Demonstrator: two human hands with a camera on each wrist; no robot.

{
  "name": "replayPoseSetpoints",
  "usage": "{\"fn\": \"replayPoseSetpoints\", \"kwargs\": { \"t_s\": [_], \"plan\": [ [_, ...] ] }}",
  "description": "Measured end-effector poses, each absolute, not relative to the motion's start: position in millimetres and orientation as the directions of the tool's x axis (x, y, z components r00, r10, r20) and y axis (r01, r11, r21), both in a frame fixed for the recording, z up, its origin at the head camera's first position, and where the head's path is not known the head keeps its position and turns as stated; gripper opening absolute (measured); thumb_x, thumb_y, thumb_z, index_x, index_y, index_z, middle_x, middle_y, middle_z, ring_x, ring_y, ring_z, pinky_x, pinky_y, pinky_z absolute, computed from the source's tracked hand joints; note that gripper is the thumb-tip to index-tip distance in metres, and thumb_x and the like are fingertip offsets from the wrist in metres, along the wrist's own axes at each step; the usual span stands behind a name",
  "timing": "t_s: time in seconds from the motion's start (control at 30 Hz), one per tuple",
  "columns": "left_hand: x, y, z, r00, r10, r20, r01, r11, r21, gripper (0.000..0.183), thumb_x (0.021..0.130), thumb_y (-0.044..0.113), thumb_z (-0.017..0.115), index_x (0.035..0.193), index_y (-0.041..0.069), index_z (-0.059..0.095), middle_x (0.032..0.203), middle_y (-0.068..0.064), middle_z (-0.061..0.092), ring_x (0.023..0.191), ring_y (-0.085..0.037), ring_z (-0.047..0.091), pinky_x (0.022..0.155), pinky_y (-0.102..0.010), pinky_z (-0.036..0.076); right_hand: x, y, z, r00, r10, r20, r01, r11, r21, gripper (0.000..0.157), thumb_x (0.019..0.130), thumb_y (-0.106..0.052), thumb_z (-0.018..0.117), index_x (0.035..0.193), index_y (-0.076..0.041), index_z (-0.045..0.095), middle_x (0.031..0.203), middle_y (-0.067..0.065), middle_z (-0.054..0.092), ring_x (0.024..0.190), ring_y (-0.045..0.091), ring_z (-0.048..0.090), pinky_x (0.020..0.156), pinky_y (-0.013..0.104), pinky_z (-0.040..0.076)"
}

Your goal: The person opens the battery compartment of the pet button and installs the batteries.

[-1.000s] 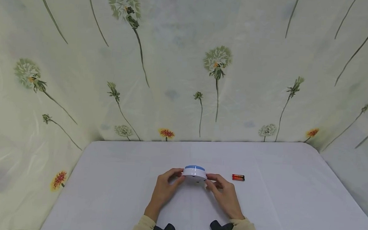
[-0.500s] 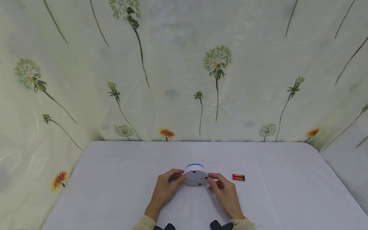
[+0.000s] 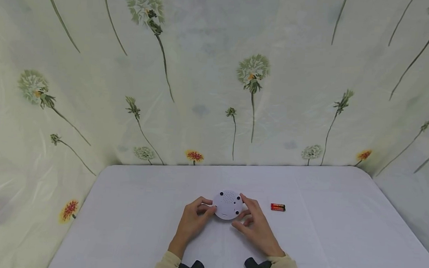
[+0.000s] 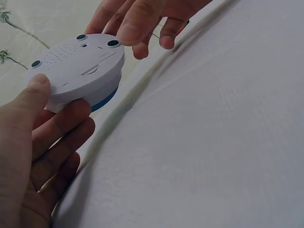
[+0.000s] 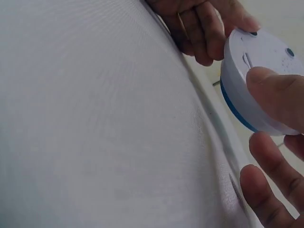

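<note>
A round white plastic device with a blue band is held up above the table, its underside toward the head camera. That underside carries small speaker holes, dark round feet and a slotted cover, clearest in the left wrist view. My left hand pinches the left edge, thumb on the underside and fingers beneath. At the right edge is my right hand, index finger along the rim and thumb spread away from it in the head view. In the right wrist view the right thumb overlaps the underside beside the slot, with the other fingers loosely spread below.
Red-and-black batteries lie on the white-covered table to the right of the hands. Behind the table hangs a pale curtain with dandelion prints. Black wrist mounts stick out by both sleeves.
The device has tilted from side-on to underside facing the head camera. My right hand has loosened from its edge, index finger moving up and thumb away; the left hand keeps its pinch.
</note>
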State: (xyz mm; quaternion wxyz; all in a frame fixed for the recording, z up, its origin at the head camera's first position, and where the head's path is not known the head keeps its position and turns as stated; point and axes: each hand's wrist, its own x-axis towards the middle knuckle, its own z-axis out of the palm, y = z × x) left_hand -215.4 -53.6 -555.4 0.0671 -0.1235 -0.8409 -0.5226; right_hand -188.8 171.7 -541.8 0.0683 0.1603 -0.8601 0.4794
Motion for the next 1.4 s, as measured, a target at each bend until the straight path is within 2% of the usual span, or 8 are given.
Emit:
{"fn": "replayPoseSetpoints", "kwargs": {
  "t_s": [0.3,0.63,0.77,0.93,1.1,1.23,1.4],
  "plan": [
    [-216.5,-54.3,-555.9,-0.96,0.157,0.232,0.277,0.414,0.867,0.026,0.083,0.051,0.064,0.092,0.026,0.066,0.078,0.018,0.071,0.093,-0.001,0.063,0.094,-0.034,0.048,-189.4,170.6,-544.1,-0.919,-0.233,0.319,-0.395,0.559,-0.729,0.096,0.071,-0.012,0.083,0.149,-0.019,0.028,0.133,-0.003,0.038,0.081,0.004,0.055,0.065,0.017,0.051],
    [-214.9,-55.3,-555.3,-0.96,0.177,0.216,0.272,0.43,0.861,0.027,0.081,0.05,0.067,0.091,0.024,0.069,0.08,0.014,0.072,0.084,0.001,0.064,0.086,-0.028,0.05,-188.4,171.2,-545.8,-0.878,-0.229,0.42,-0.469,0.582,-0.664,0.09,0.07,-0.015,0.083,0.146,-0.013,0.035,0.129,0.0,0.043,0.076,0.005,0.055,0.062,0.016,0.049],
    [-214.6,-55.2,-554.7,-0.948,0.2,0.247,0.308,0.383,0.871,0.028,0.081,0.045,0.07,0.099,0.025,0.065,0.091,0.011,0.071,0.086,-0.002,0.065,0.085,-0.025,0.052,-188.6,172.1,-547.6,-0.878,-0.216,0.427,-0.465,0.596,-0.654,0.088,0.07,-0.022,0.083,0.145,-0.015,0.037,0.126,-0.003,0.045,0.074,0.006,0.056,0.061,0.016,0.049],
    [-215.6,-55.1,-554.7,-0.939,0.24,0.246,0.315,0.311,0.897,0.046,0.076,0.041,0.075,0.117,0.028,0.058,0.116,0.007,0.066,0.099,-0.007,0.066,0.091,-0.026,0.052,-188.7,172.7,-550.3,-0.903,-0.19,0.386,-0.416,0.615,-0.67,0.081,0.071,-0.036,0.081,0.141,-0.02,0.043,0.122,-0.01,0.046,0.074,0.003,0.054,0.062,0.016,0.047],
    [-214.6,-57.3,-554.3,-0.915,0.306,0.262,0.357,0.314,0.88,0.069,0.072,0.041,0.078,0.133,0.026,0.051,0.129,0.008,0.06,0.108,-0.009,0.063,0.098,-0.031,0.049,-187.8,172.3,-551.0,-0.931,-0.164,0.327,-0.355,0.622,-0.698,0.077,0.072,-0.042,0.079,0.139,-0.023,0.046,0.119,-0.014,0.047,0.073,0.002,0.053,0.063,0.016,0.047],
    [-213.9,-59.7,-553.5,-0.893,0.35,0.282,0.409,0.375,0.832,0.084,0.067,0.044,0.08,0.141,0.022,0.045,0.13,0.008,0.057,0.105,-0.006,0.06,0.097,-0.031,0.048,-188.0,172.3,-550.6,-0.937,-0.172,0.305,-0.344,0.614,-0.711,0.076,0.073,-0.043,0.078,0.139,-0.024,0.046,0.118,-0.013,0.048,0.075,0.002,0.053,0.065,0.016,0.047],
    [-215.4,-60.4,-552.6,-0.88,0.367,0.301,0.446,0.423,0.789,0.091,0.063,0.045,0.082,0.142,0.018,0.045,0.121,0.008,0.055,0.099,-0.006,0.054,0.088,-0.023,0.049,-188.4,172.9,-549.4,-0.928,-0.229,0.293,-0.372,0.573,-0.73,0.076,0.075,-0.043,0.075,0.141,-0.021,0.044,0.118,-0.01,0.05,0.078,0.003,0.053,0.07,0.017,0.047]
  ]
}}
